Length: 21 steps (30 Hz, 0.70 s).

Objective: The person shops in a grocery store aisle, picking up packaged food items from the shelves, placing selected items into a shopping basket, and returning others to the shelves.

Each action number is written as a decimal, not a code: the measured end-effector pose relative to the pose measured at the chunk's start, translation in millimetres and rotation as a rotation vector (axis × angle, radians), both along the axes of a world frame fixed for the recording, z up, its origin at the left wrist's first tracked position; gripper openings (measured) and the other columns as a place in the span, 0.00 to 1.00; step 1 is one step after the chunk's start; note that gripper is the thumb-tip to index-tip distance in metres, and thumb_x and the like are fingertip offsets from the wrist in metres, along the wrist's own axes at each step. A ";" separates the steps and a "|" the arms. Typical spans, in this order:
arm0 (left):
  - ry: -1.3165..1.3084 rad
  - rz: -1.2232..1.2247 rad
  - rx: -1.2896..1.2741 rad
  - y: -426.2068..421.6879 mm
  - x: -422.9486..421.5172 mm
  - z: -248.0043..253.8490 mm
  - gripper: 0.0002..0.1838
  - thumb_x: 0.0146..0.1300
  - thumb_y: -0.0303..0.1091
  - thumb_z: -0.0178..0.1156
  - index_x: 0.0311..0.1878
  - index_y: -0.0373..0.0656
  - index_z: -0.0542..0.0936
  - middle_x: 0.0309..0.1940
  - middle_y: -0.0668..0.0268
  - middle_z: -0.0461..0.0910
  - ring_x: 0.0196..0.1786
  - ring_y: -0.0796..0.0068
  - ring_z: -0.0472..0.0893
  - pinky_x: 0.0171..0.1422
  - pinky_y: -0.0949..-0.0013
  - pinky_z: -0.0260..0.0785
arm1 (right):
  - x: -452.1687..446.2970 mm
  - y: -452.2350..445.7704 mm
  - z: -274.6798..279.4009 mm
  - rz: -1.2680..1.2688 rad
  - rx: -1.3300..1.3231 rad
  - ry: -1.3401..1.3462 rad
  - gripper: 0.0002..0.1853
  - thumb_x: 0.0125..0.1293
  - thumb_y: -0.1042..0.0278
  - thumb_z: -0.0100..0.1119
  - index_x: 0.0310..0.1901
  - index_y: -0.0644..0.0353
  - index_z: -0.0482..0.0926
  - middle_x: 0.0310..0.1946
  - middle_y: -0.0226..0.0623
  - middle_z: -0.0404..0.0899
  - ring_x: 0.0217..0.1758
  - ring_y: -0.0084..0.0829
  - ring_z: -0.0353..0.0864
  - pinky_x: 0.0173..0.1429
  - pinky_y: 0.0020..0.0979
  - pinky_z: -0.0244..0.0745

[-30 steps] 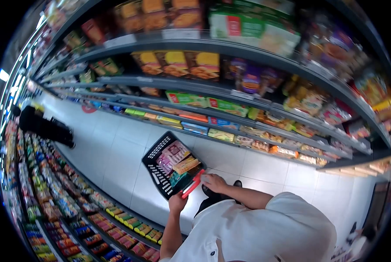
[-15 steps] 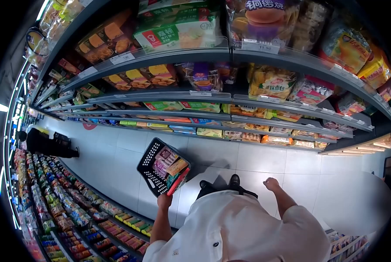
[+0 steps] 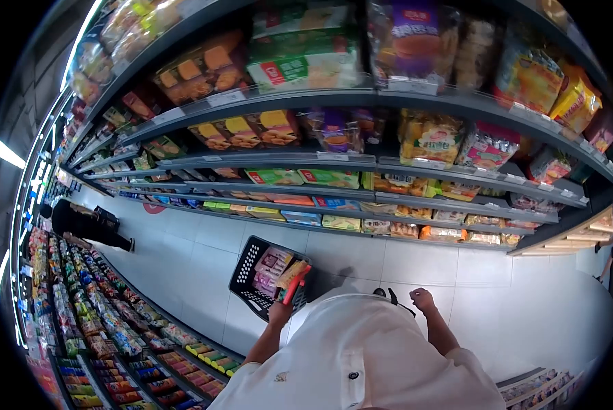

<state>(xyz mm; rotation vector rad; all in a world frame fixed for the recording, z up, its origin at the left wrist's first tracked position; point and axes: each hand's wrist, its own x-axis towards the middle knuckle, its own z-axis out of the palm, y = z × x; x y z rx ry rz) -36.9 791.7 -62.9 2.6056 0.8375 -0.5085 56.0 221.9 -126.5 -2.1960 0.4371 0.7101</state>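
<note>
Our right hand (image 3: 422, 299) has left the red handle (image 3: 293, 289)
Fingers curled in, it hangs apart; our left hand (image 3: 279, 313) grips the handle, the perforated black basket (image 3: 245, 263) front-left of us over glossy tiles (image 3: 204, 280).

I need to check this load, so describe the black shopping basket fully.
The black, open-topped basket looks like perforated plastic. Its straight red handle is raised, in the grip of the person's left hand. Pink-and-white packets and a tan oblong pack lie inside. It seems to hang, tilted, above the pale tiled floor.
</note>
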 end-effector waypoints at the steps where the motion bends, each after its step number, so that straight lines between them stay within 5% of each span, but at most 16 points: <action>1: -0.003 0.048 -0.044 -5.7 6.5 11.7 0.22 0.60 0.53 0.66 0.41 0.41 0.88 0.32 0.51 0.88 0.38 0.50 0.89 0.44 0.51 0.82 | -0.7 2.2 1.8 -0.002 0.007 0.026 0.21 0.67 0.48 0.66 0.43 0.61 0.88 0.41 0.44 0.90 0.43 0.40 0.90 0.50 0.37 0.84; 2: -0.004 0.047 -0.137 -8.7 9.4 25.1 0.23 0.65 0.52 0.62 0.45 0.38 0.87 0.38 0.44 0.87 0.45 0.40 0.86 0.51 0.44 0.79 | -3.2 4.0 4.3 -0.003 0.012 0.052 0.21 0.67 0.48 0.66 0.43 0.61 0.88 0.41 0.44 0.90 0.42 0.39 0.90 0.50 0.37 0.84; 12: -0.241 0.123 -0.218 -19.2 14.0 30.9 0.21 0.64 0.50 0.66 0.44 0.39 0.86 0.36 0.45 0.86 0.44 0.38 0.86 0.48 0.44 0.77 | -44.4 44.4 37.5 0.393 -0.235 -0.146 0.23 0.68 0.43 0.61 0.42 0.57 0.88 0.44 0.46 0.88 0.51 0.48 0.86 0.56 0.44 0.81; 13: -0.245 0.169 -0.335 -9.4 11.1 -1.6 0.21 0.63 0.50 0.67 0.42 0.37 0.86 0.34 0.43 0.86 0.43 0.38 0.86 0.45 0.44 0.77 | -49.4 54.2 49.7 0.343 -0.229 -0.102 0.24 0.68 0.41 0.60 0.42 0.57 0.87 0.44 0.47 0.88 0.51 0.49 0.86 0.57 0.45 0.80; 16: -0.359 0.057 -0.194 -11.2 11.8 0.6 0.20 0.63 0.48 0.68 0.41 0.37 0.86 0.33 0.44 0.86 0.40 0.39 0.86 0.43 0.43 0.77 | -71.8 71.6 74.8 0.224 -0.209 -0.069 0.25 0.68 0.41 0.61 0.46 0.58 0.87 0.46 0.47 0.88 0.52 0.48 0.87 0.59 0.42 0.80; 21: -0.410 0.075 -0.412 -8.4 15.2 -6.5 0.16 0.63 0.40 0.68 0.36 0.32 0.83 0.28 0.47 0.85 0.32 0.43 0.85 0.39 0.46 0.75 | -132.0 69.8 103.5 0.122 -0.192 -0.082 0.25 0.67 0.43 0.62 0.50 0.58 0.86 0.47 0.46 0.89 0.50 0.47 0.88 0.58 0.42 0.81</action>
